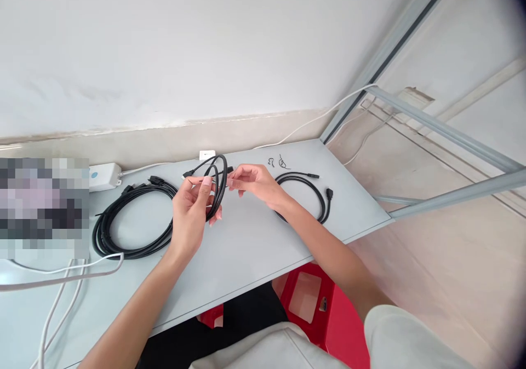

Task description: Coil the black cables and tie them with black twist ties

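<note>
A small coiled black cable (pixel 222 185) is held up over the table, its plug ends sticking out at the top. My left hand (pixel 193 205) is closed around the coil, thumb on top. Just to the right, my right hand (pixel 252 183) pinches a thin black tie beside the coil; most of the tie is hidden by the fingers. Left of my hands lies a larger coil of black cable (pixel 102 232) with several plugs. Another looped black cable (pixel 322 198) rests behind my right forearm, which hides part of it.
Thin black crumpled ties (pixel 282 163) lie near the back of the pale table (pixel 246 254). A white power strip (pixel 104 176) and white cords (pixel 61 292) are at the left. A metal frame (pixel 456 191) borders the right side. A red stool (pixel 345 325) stands below.
</note>
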Motion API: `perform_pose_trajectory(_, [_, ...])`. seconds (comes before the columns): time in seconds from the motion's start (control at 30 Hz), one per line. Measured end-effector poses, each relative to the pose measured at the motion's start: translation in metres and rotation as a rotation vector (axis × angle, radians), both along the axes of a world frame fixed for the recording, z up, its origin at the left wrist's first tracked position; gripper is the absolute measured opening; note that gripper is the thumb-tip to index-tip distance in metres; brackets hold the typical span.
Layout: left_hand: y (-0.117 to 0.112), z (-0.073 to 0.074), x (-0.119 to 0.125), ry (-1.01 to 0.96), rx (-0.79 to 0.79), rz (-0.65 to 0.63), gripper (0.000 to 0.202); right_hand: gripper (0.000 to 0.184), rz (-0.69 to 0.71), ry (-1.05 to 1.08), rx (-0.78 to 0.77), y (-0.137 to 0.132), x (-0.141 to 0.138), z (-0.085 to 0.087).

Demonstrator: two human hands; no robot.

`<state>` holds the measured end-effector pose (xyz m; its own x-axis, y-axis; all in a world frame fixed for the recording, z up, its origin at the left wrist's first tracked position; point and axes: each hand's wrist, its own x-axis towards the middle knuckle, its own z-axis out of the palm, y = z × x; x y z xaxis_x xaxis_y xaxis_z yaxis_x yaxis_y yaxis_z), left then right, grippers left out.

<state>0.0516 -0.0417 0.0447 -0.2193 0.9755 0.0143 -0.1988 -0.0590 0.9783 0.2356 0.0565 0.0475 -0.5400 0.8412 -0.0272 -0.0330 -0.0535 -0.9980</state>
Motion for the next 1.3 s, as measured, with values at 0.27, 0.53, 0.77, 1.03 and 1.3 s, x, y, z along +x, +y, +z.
perform_pose_trajectory(0.27, [-0.001,0.006,0.002,0.068,0.003,0.009,0.04,0.041,-0.216,0.037,0.449,-0.012,-0.007,-0.005])
perform_pose_trajectory(0.53, [0.001,0.001,-0.002,0.199,-0.017,-0.01,0.046,0.03,0.025,0.039,0.546,-0.013,0.006,0.009])
perform_pose_trajectory(0.77, [0.005,-0.006,-0.004,0.321,-0.045,-0.057,0.05,0.031,0.096,-0.058,0.447,0.009,0.02,0.004])
perform_pose_trajectory(1.03, [0.011,-0.015,-0.011,0.444,-0.027,-0.143,0.044,0.026,0.284,-0.235,0.42,0.018,0.023,-0.004])
perform_pose_trajectory(1.3, [0.014,-0.021,-0.013,0.566,-0.013,-0.163,0.043,0.011,0.337,-0.334,0.46,0.02,0.022,-0.007])
